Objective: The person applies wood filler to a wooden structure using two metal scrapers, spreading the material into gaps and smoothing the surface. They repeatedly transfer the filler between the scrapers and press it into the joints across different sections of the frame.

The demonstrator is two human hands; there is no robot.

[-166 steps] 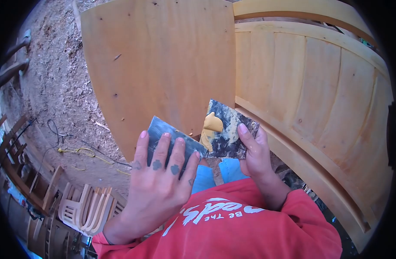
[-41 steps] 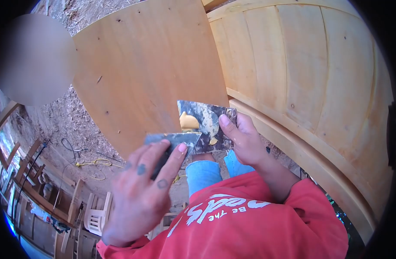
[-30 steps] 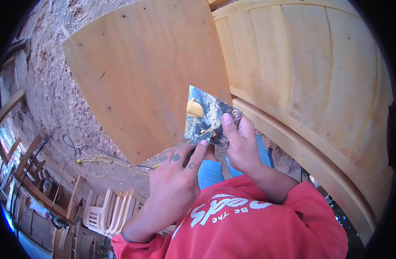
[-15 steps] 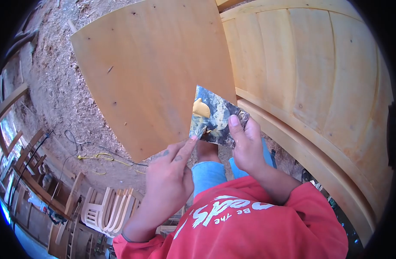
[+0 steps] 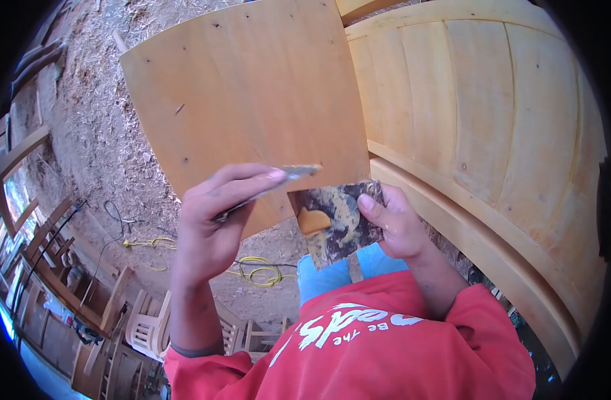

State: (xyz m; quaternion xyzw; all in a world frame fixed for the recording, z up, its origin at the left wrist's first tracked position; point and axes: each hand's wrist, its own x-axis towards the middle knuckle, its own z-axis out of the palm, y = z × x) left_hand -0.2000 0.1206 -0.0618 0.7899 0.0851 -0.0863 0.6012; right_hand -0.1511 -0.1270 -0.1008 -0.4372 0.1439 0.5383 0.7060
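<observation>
My left hand (image 5: 220, 210) is closed around a putty knife (image 5: 295, 173), its thin blade pointing right with yellowish filler along the tip. Opposite it, my right hand (image 5: 402, 223) grips a square, stained mixing plate (image 5: 335, 243), thumb on top and fingers behind. A dollop of yellow-tan wood filler (image 5: 313, 221) sits near the plate's left edge. The knife is apart from the plate, above and left of it. Behind both lies a varnished wooden panel (image 5: 252, 100) with small dark marks and nail holes.
On the right stands a large slatted wooden piece (image 5: 485, 100) with a thick rail (image 5: 465, 233). A coiled yellow cord (image 5: 259, 272) lies on the dirt floor. Chair parts (image 5: 149, 327) and wooden frames (image 5: 59, 273) are at the lower left.
My left hand has moved up and left with the putty knife, away from the plate. My right hand has lowered and turned the plate slightly.
</observation>
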